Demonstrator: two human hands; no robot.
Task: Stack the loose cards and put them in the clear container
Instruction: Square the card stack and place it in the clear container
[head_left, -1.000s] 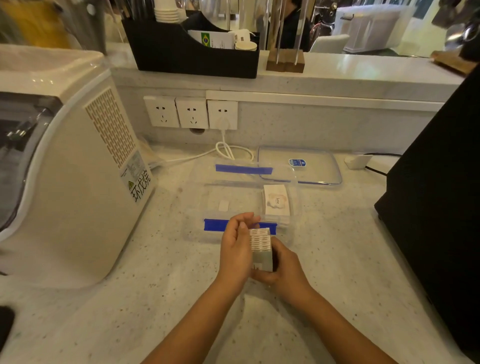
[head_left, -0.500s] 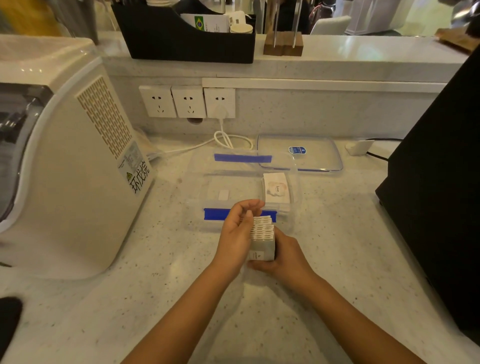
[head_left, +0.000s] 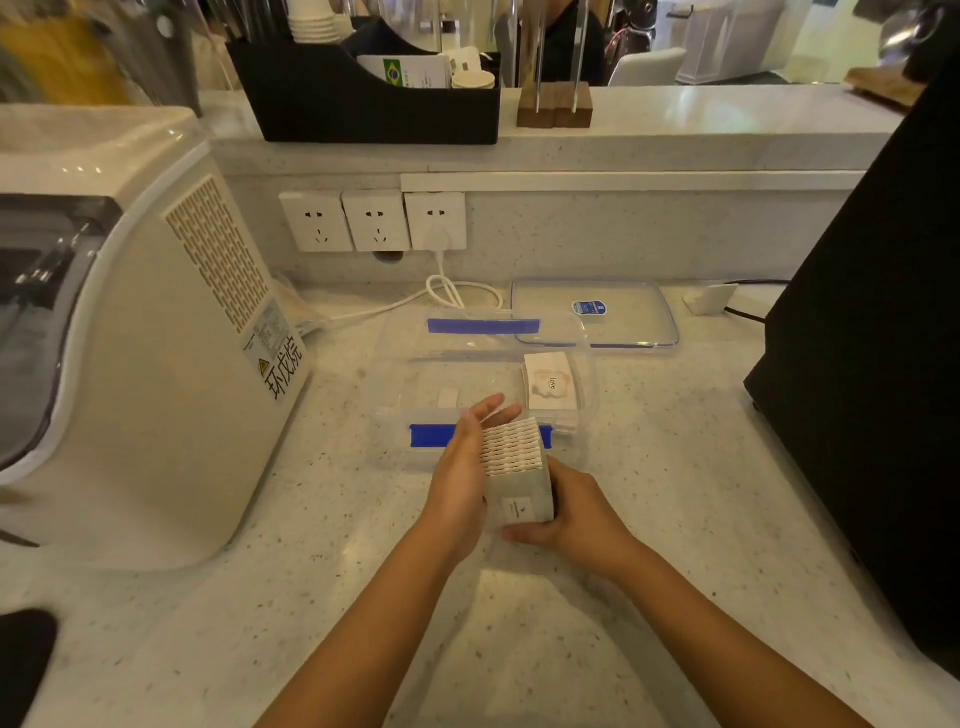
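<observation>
Two bulky machines framed your workspace: the white appliance (head_left: 130, 332) stood at your left on the speckled counter (head_left: 675, 519), and a black unit (head_left: 878, 364) rose at your right. Between them, near the back wall, the clear container (head_left: 483, 374) sat open on the counter, blue tape strips on its near and far walls, with its clear lid (head_left: 597, 314) lying flat just behind it to the right. Inside the container, against its right wall, a small pile of cards (head_left: 551, 387) lay flat, the top one printed "love". Just in front of the container you held the stack of cards (head_left: 514, 467) upright on its edge above the counter, still outside the box. Your right hand (head_left: 576, 514) cupped the stack from the right and underneath, the thumb lying along its lower near corner; the fingers were hidden behind the cards, closed around the stack as far as could be seen. Your left hand (head_left: 462, 467) stood flat against the stack's left face, fingers (head_left: 488, 410) straight and slightly spread, their tips reaching past the top edge of the cards toward the container's near blue strip. The stack sat pressed between your left palm and your right hand's grasp.
</observation>
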